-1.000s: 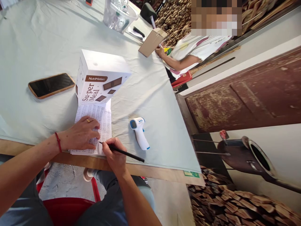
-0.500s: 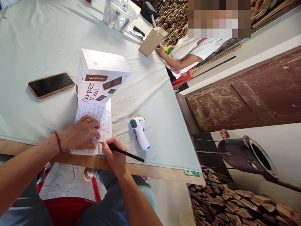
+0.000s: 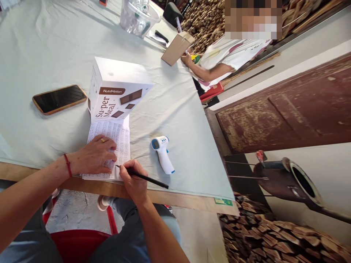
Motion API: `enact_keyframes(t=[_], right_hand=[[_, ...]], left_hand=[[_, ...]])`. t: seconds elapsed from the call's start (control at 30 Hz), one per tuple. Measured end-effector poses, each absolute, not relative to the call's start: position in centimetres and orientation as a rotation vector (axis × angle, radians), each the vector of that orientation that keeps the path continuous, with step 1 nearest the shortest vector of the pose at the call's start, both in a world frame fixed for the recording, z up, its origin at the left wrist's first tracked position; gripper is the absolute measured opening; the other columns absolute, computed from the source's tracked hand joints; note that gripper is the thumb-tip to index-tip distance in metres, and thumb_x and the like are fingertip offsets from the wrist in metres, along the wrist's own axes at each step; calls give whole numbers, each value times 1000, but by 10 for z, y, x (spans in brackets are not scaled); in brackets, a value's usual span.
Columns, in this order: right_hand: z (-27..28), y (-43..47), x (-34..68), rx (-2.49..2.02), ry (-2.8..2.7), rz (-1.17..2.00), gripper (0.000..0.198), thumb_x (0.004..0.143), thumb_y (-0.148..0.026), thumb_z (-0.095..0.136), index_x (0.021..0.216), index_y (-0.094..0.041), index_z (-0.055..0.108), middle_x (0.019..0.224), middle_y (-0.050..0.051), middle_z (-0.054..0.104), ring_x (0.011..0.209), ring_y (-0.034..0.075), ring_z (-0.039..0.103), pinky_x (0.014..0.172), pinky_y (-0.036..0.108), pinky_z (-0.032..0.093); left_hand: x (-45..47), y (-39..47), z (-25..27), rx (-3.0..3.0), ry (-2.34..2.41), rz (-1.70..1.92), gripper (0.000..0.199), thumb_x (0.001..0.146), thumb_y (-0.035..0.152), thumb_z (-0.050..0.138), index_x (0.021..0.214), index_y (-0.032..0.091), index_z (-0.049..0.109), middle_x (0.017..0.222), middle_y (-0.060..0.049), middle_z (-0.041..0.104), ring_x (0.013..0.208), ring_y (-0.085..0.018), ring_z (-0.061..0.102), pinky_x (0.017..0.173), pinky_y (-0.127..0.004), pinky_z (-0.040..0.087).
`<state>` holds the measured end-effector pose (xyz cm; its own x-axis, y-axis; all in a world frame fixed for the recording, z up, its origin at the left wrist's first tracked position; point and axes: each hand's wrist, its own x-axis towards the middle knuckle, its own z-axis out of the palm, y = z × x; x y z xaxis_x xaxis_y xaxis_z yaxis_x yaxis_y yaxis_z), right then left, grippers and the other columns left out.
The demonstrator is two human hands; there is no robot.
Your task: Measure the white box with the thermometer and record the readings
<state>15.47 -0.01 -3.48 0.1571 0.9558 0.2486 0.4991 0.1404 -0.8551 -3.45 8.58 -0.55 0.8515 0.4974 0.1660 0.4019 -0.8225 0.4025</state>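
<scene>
My left hand [image 3: 94, 155] rests on a sheet of paper [image 3: 122, 140] covered in rows of small writing, its fingers spread and slightly bent. A black pen [image 3: 149, 178] is pinched in my right hand [image 3: 135, 179], with the tip touching the paper near its lower right. Behind the sheet stands a white box [image 3: 120, 87] printed "NutriMotion Su-per Meal", upright over the paper's far end. To the right of the paper lies a white and blue infrared thermometer [image 3: 163, 155]. A phone [image 3: 59, 99] in a tan case lies left of the box, screen dark.
A clear plastic tub [image 3: 139, 20] of bottles stands at the far side of the table [image 3: 189, 146]. Nearby, another person's hand [image 3: 187, 59] is beside a cardboard box [image 3: 175, 49]. The table's front edge runs just below my hands; stacked firewood [image 3: 274, 233] lies at the lower right.
The other person's head and upper body have shifted slightly. My hands, the pen and the paper look the same.
</scene>
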Motion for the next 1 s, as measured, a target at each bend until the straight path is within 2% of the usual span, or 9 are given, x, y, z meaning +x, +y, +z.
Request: enact_keyframes(t=[1.0], right_hand=[[-32, 0, 154, -1482, -1439, 624, 19, 78, -25, 58, 61, -21, 49, 54, -6, 48, 50, 10, 43, 50, 22, 38]], left_hand=[[-34, 86, -4, 2681, 660, 390, 25, 81, 37, 80, 98, 20, 75, 116, -12, 60, 107, -28, 53, 105, -48, 38]])
